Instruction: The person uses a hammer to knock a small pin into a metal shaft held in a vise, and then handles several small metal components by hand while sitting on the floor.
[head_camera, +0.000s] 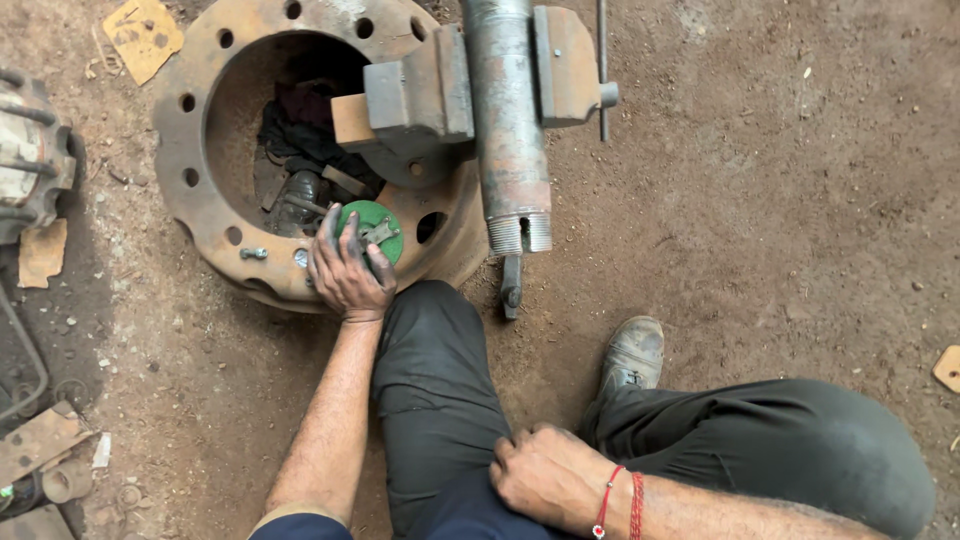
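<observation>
My left hand (345, 270) reaches forward and grips a green round disc (378, 222) with a small metal piece on its face, at the near rim of a rusty wheel rim (200, 130) lying flat on the dirt. My right hand (540, 475), with red thread bands at the wrist, rests closed on my dark trouser leg and holds nothing. A bench vise (430, 95) stands on the rim and clamps a grey steel pipe (508, 120) with a threaded near end.
Dark rags and metal scraps (300, 150) lie inside the wheel rim. A bolt (253, 254) sits on its flange. A tyre (30, 150) is at the left edge. Cardboard pieces (142, 35) and scrap wood (40, 440) lie on the dirt. My shoe (632, 355) is planted below the pipe.
</observation>
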